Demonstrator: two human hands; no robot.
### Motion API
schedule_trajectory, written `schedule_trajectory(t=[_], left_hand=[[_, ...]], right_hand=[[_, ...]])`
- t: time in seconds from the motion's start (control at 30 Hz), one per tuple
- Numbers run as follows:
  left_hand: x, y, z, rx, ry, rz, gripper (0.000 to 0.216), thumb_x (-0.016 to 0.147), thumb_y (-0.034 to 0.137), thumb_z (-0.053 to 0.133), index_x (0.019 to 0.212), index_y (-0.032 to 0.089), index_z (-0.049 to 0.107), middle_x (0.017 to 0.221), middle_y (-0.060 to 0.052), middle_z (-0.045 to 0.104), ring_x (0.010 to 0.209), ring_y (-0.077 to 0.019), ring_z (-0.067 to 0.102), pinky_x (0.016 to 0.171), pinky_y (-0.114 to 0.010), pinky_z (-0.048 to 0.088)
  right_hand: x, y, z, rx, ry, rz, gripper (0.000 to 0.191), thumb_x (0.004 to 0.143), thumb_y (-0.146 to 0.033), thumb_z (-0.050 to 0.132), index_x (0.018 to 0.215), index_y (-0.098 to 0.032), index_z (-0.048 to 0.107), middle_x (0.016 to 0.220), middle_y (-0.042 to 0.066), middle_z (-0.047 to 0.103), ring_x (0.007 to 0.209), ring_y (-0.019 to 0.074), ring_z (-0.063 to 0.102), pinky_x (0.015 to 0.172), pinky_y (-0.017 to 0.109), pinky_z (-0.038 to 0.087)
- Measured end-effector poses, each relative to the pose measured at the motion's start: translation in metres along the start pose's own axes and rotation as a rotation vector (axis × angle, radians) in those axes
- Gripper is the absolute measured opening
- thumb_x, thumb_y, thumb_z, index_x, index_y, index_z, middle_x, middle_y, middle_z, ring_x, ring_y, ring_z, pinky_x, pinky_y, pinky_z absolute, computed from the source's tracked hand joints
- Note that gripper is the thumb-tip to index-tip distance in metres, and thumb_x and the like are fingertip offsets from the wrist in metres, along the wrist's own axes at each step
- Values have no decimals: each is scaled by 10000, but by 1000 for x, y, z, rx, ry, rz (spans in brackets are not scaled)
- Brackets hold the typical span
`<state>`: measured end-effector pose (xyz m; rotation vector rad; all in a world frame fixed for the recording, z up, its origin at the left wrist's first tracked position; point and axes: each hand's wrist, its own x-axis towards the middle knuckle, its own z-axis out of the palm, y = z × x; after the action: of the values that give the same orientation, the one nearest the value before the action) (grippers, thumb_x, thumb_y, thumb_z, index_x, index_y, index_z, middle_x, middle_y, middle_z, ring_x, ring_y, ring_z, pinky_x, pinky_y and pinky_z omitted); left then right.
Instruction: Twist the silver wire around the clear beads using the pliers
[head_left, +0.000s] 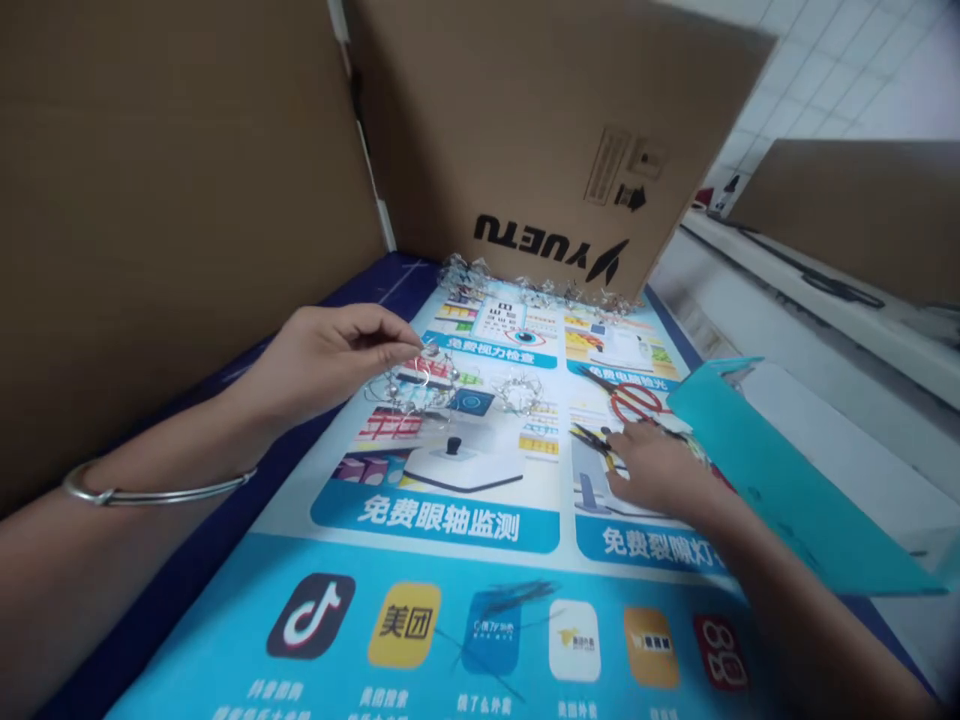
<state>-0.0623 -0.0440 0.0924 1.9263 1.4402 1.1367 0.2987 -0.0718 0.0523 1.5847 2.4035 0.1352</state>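
Note:
My left hand (352,350) pinches a beaded wire ring (412,385) between thumb and fingertips, holding it over the printed sheet. A second wire ring (519,395) lies on the sheet to its right. My right hand (660,470) has its fingers curled at the yellow handles of small pliers (592,438), whose dark jaws point left. Just beyond it lie scissors (637,400) with red-orange handles. Part of the pliers' handles is hidden under the fingers.
A row of wire pieces (540,290) lies at the back, against an upright cardboard panel (555,130). Another cardboard wall (172,150) stands on the left. To the right is a teal folded board (787,480). Thin dark strands (517,595) lie on the sheet in front.

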Motion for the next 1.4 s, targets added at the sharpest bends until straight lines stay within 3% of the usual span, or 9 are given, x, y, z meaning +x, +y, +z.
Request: schedule_trajectory(t=[0.17, 0.43, 0.57, 0.87, 0.97, 1.03, 1.13, 1.3, 1.4], left_hand=[[6, 4, -25, 25, 89, 3, 165, 787, 301, 582, 867, 166, 633, 859, -5, 641, 765, -131, 551, 668, -224, 412], [2, 12, -59, -27, 231, -65, 204, 784, 336, 609, 896, 167, 631, 818, -11, 634, 703, -116, 543, 579, -207, 421], [-1, 16, -68, -97, 350, -14, 177, 754, 300, 652, 863, 161, 635, 806, 0, 623, 670, -94, 534, 560, -194, 413], [-2, 24, -76, -87, 417, 96, 109, 737, 270, 648, 778, 169, 648, 756, -1, 626, 647, -104, 557, 549, -203, 430], [-5, 29, -70, -81, 383, 48, 112, 728, 295, 642, 766, 190, 647, 739, 3, 631, 634, -119, 570, 519, -200, 427], [-5, 32, -62, -77, 296, -29, 128, 736, 312, 629, 796, 202, 650, 751, -2, 644, 633, -132, 576, 512, -209, 430], [-3, 29, -42, -61, 154, -15, 120, 716, 315, 636, 748, 201, 654, 782, -12, 655, 693, -158, 594, 571, -227, 455], [-6, 3, 22, -142, -241, 63, 92, 780, 263, 571, 761, 203, 639, 817, -17, 644, 756, -152, 592, 681, -257, 470], [-16, -13, 62, -149, -385, 102, 93, 796, 213, 552, 742, 200, 626, 768, -10, 627, 724, -142, 578, 674, -267, 458]], right_hand=[[-6, -4, -4, -25, 96, -50, 326, 792, -383, 475, 964, -140, 608, 934, 147, 576, 894, 284, 526, 741, 402, 407], [16, -34, -7, 8, 207, -194, 361, 864, -263, 414, 1200, -167, 506, 1174, 104, 532, 1063, 252, 457, 884, 415, 381], [30, -52, 4, 57, 258, -246, 426, 851, -315, 456, 1250, -165, 475, 1224, 114, 512, 1120, 293, 422, 894, 466, 384], [28, -63, 25, 129, 339, -339, 396, 829, -311, 487, 1194, -168, 538, 1183, 115, 556, 1052, 295, 502, 867, 489, 430], [16, -67, 16, 193, 319, -379, 361, 827, -279, 495, 1168, -181, 559, 1178, 107, 565, 1066, 283, 501, 886, 466, 426], [9, -69, 7, 259, 265, -414, 341, 833, -263, 492, 1157, -188, 565, 1179, 93, 566, 1067, 256, 501, 911, 426, 413], [5, -68, -2, 376, 228, -471, 314, 846, -256, 477, 1145, -230, 569, 1140, 61, 588, 1043, 212, 509, 915, 378, 405], [6, -62, -2, 499, 219, -550, 233, 858, -239, 456, 1033, -207, 606, 1030, 64, 618, 964, 187, 524, 858, 346, 415], [7, -60, 1, 552, 221, -586, 189, 860, -216, 450, 951, -198, 615, 948, 56, 628, 891, 168, 533, 812, 327, 422]])
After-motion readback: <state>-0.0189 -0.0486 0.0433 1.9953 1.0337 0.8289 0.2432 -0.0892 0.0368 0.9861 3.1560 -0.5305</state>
